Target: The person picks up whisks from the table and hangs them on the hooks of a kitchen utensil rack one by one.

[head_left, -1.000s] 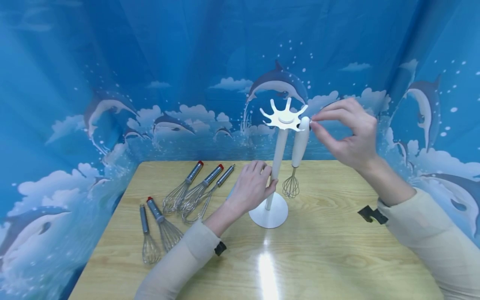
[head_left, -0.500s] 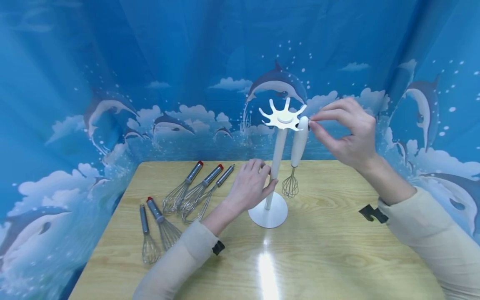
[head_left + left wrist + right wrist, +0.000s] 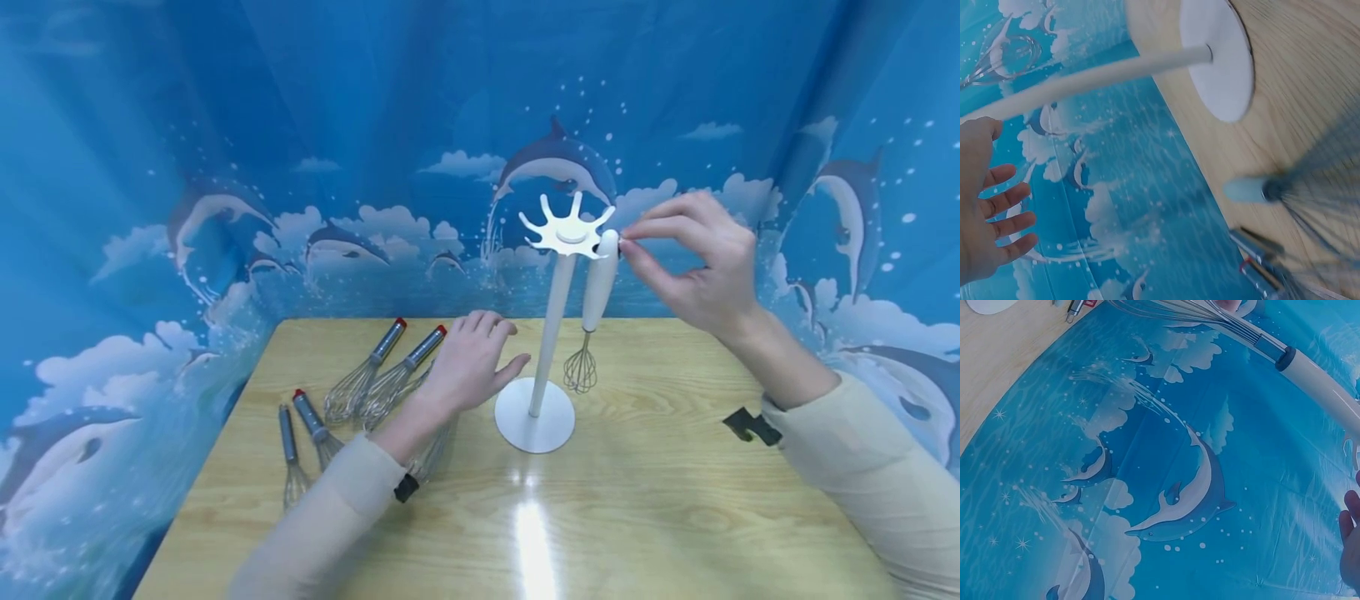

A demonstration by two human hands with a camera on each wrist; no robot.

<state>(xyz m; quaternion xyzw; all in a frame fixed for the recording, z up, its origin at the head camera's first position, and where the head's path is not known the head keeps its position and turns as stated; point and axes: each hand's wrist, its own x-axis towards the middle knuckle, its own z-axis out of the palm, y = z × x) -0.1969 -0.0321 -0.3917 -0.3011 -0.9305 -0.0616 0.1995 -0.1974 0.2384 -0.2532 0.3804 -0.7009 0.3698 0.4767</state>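
Note:
A white stand [image 3: 555,325] with a round base and a crown of hooks stands upright on the table. A small whisk [image 3: 598,287] with a white handle hangs upright beside one hook; whether its loop is on the hook is too small to tell. My right hand [image 3: 697,258] pinches the top end of this whisk between thumb and finger. In the right wrist view its white handle [image 3: 1316,381] runs up to the fingers. My left hand [image 3: 468,358] is left of the pole, apart from it, fingers loosely spread and holding nothing. The left wrist view shows its fingers [image 3: 1013,209] extended.
Two red-tipped whisks [image 3: 390,342] lie at the back left, and more whisks [image 3: 288,442] lie nearer the left edge. A whisk with a light blue handle [image 3: 1249,189] lies below my left hand. A blue dolphin curtain [image 3: 450,125] surrounds the table [image 3: 675,500].
My left hand has let go of the pole and moved left, over the whisks. My right hand and the white-handled whisk have stayed nearly still.

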